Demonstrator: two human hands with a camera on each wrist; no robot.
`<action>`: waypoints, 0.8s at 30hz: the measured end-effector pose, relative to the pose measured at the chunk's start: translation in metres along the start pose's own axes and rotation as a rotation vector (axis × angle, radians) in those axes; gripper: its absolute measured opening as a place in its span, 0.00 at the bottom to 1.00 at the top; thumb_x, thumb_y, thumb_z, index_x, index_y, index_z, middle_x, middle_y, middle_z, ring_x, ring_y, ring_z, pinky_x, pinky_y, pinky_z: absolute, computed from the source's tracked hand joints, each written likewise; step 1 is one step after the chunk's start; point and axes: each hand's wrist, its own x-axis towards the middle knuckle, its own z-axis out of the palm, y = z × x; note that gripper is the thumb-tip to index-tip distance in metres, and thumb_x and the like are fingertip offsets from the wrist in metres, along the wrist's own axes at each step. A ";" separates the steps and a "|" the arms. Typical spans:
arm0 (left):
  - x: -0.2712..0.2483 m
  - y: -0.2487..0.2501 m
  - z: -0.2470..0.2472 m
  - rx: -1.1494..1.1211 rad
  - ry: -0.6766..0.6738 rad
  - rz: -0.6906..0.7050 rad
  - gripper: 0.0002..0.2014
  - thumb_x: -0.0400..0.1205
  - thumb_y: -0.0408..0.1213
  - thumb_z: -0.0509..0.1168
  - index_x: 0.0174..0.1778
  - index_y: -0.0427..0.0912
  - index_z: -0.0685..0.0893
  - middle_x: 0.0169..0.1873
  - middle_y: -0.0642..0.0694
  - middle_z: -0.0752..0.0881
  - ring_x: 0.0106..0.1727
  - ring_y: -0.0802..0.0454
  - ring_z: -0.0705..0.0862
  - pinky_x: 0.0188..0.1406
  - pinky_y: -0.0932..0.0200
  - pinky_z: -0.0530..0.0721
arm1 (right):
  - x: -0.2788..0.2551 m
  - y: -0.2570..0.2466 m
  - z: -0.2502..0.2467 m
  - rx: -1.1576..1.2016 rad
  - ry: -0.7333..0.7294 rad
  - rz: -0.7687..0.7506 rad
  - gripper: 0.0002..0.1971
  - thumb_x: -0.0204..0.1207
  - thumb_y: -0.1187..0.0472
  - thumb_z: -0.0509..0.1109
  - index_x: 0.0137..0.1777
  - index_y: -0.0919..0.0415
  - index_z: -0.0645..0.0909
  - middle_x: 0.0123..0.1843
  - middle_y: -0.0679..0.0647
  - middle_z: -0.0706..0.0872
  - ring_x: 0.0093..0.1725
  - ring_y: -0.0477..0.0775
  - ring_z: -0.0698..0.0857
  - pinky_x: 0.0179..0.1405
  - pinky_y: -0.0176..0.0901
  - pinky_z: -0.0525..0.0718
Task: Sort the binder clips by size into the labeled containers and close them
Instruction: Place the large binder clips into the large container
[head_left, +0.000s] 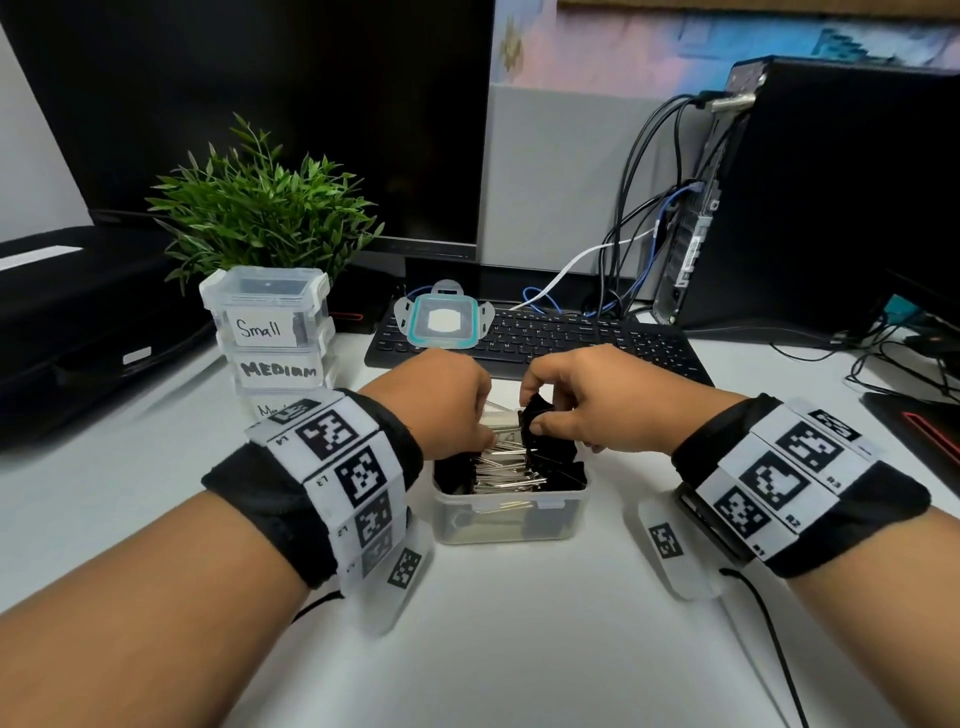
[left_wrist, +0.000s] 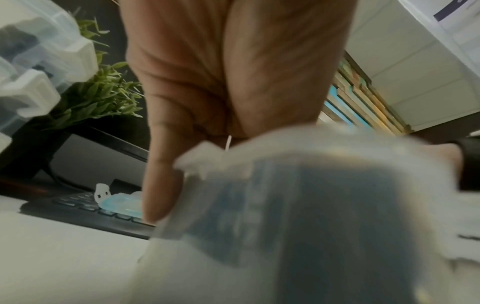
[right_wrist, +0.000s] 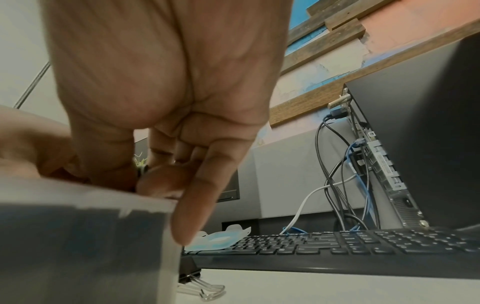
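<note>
over tub, hands pinch clips

The open clear plastic box is taken as landmark. Many black binder clips are held in it. To its left and further back, three labelled clear containers are stacked. Behind the box a black keyboard is placed, and a teal-rimmed square lid is laid on it. One clip is seen on the table just beside the box.
</note>
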 end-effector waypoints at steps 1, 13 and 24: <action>0.000 0.002 0.001 0.009 -0.002 0.006 0.09 0.75 0.45 0.70 0.36 0.47 0.78 0.35 0.52 0.80 0.42 0.52 0.78 0.36 0.62 0.72 | -0.001 -0.001 0.001 0.006 0.009 -0.003 0.07 0.74 0.51 0.74 0.49 0.45 0.80 0.33 0.46 0.83 0.25 0.43 0.82 0.29 0.37 0.83; 0.001 0.000 0.003 -0.209 -0.060 -0.111 0.07 0.73 0.38 0.68 0.32 0.44 0.76 0.30 0.49 0.78 0.34 0.54 0.75 0.32 0.61 0.73 | 0.000 -0.005 0.005 -0.189 0.083 -0.044 0.12 0.74 0.49 0.74 0.53 0.51 0.79 0.33 0.41 0.74 0.30 0.37 0.71 0.30 0.35 0.71; -0.004 -0.001 0.003 -0.250 -0.026 -0.086 0.06 0.75 0.35 0.66 0.32 0.43 0.84 0.32 0.48 0.82 0.37 0.52 0.79 0.35 0.62 0.77 | -0.004 -0.009 0.008 -0.218 0.084 -0.085 0.08 0.75 0.52 0.73 0.51 0.51 0.81 0.40 0.46 0.82 0.40 0.48 0.79 0.41 0.41 0.80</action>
